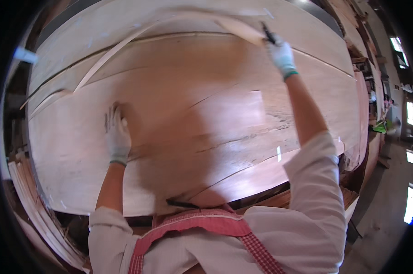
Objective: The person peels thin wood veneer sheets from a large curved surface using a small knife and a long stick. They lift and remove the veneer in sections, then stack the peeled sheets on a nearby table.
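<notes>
We press our left hand [117, 137] flat and open on one veneer sheet [206, 118]; our right hand [280, 54] grips one dark tool [267, 33] and a veneer strip [236, 27] at the far edge.

Workshop around me, daylight from the right.
Bright windows [411, 203] on right wall, grey concrete floor [381, 219] below, stacked wood sheets [36, 214] at my left, cluttered shelves [364, 59] far right.

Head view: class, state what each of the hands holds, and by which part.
Right hand grips a dark knife-like tool by its lower end. Left hand holds nothing; it presses flat on the veneer sheet.
</notes>
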A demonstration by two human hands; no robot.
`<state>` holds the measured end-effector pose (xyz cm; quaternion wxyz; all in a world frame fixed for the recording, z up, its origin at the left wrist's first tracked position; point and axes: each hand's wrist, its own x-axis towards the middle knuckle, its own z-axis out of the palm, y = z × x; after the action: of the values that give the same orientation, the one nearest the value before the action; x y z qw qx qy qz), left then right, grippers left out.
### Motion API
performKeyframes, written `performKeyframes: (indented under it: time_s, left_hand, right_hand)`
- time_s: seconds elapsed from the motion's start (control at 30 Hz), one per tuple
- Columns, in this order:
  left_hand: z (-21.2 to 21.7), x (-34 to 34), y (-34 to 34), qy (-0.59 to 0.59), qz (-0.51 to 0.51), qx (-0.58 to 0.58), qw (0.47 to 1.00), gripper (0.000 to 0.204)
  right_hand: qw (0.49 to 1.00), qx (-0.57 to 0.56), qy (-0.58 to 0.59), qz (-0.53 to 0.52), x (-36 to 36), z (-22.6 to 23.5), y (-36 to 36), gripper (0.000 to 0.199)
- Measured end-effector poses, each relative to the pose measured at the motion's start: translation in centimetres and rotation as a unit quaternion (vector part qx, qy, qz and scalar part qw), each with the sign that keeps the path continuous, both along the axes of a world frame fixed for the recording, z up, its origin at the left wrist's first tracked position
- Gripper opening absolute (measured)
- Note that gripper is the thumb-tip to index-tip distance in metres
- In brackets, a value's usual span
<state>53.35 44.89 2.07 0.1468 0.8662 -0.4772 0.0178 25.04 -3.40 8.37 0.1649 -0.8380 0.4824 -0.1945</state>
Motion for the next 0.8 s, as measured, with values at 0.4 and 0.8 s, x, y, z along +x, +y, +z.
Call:
performKeyframes:
  time_s: [0.4, 0.8]
  left_hand:
    - [4.8, -6.0, -1.4, -0.079, -0.237, 0.056, 0.967, 0.036]
    - [0.4, -9.5, -2.2, -0.225, -0.278, 0.046, 0.933, 0.007]
  right_hand:
    - [0.805, 0.110, -0.513, -0.276, -33.3, 19.0, 19.4, 0.025]
    - [0.446, 0.270, -0.388, -0.760, -50.2, -13.5, 65.6, 0.021]
